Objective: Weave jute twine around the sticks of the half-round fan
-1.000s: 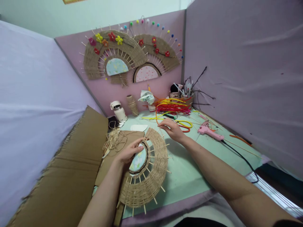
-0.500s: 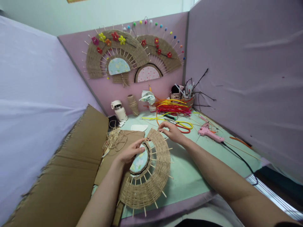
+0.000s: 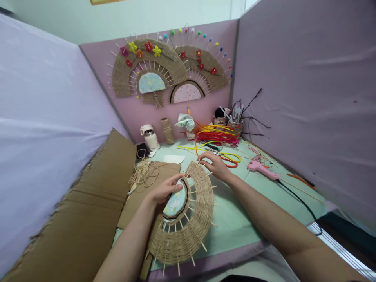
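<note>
L hand (image 3: 167, 190) is gripping the woven fan (image 3: 202, 205) at its flat inner edge, thumb lying flat over the face, other fingers mostly going out of sight behind. R hand (image 3: 216, 166) is hooking loosely at the fan's upper end, thumb & index tips nearly meeting by the rim; can't tell if they're pinching a stick or twine. Fan's sitting low ctr, tilted, its arc bulging twd 4 o'clock: tan twine's running in tight rows, pale sticks are poking out all round, & a blue floral half-disc (image 3: 174, 204) w/ dark wavy trim is filling the middle. Taking the fan as clock ctr, a flat cardboard sheet (image 3: 136, 205) is lying partly under it at 9–10, tangled twine (image 3: 143, 172) resting at 10. White bottle (image 3: 150, 140) & twine spool (image 3: 167, 132) are standing near 11, red/yellow craft stems (image 3: 217, 137) heaping at 1, scissors (image 3: 220, 154) lying btwn 1 & 2, pink glue gun (image 3: 261, 169) at 2, all on a pale green tablecloth (image 3: 235, 223). Bigger cardboard (image 3: 76, 211) is leaning at 9. Beyond, two flower-trimmed fans are hanging 11–12 on a pink panel (image 3: 123, 111).
</note>
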`<state>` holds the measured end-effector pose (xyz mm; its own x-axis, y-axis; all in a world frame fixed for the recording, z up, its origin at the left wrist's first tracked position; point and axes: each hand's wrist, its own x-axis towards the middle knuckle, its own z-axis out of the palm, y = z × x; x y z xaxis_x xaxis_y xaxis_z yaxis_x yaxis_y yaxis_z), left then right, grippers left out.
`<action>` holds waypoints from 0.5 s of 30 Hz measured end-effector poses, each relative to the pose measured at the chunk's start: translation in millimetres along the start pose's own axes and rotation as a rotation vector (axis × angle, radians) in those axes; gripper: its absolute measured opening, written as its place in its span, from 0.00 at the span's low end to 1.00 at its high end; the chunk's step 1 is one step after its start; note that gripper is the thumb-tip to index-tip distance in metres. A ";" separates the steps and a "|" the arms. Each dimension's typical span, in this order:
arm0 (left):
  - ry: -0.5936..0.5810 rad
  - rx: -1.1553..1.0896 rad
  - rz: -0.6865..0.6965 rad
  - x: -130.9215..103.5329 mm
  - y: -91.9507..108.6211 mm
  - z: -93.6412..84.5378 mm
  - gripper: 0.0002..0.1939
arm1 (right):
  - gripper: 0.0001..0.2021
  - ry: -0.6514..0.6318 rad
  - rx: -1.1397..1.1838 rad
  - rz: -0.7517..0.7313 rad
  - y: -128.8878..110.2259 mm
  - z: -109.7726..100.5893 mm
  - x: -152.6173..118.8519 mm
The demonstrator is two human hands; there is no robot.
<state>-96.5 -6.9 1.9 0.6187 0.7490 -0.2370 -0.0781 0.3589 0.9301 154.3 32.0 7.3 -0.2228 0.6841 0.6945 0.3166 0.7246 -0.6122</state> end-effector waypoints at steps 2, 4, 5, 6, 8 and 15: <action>-0.014 -0.017 -0.007 0.8 -1.8 -0.9 0.30 | 0.04 0.001 -0.001 -0.063 -0.1 -0.5 0.9; -0.041 -0.032 -0.011 1.4 -3.2 -0.7 0.30 | 0.04 0.012 -0.004 -0.103 -0.5 -0.7 1.3; -0.056 -0.039 -0.011 1.6 -3.8 -0.2 0.30 | 0.04 0.022 -0.004 -0.112 -1.0 -0.7 1.3; -0.069 -0.046 -0.009 1.7 -4.2 0.5 0.29 | 0.04 0.032 -0.001 -0.112 -1.6 -0.6 1.1; -0.092 -0.062 -0.004 1.8 -5.0 2.0 0.30 | 0.04 0.036 0.018 -0.080 -3.1 0.0 0.2; -0.137 -0.069 0.004 1.9 -6.9 5.3 0.30 | 0.05 -0.009 0.240 0.140 -4.7 5.1 -3.8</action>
<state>-90.7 -10.9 -3.5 0.7188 0.6692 -0.1884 -0.1316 0.3970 0.9083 149.0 26.4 5.6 -0.2007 0.7791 0.5939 0.1172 0.6210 -0.7750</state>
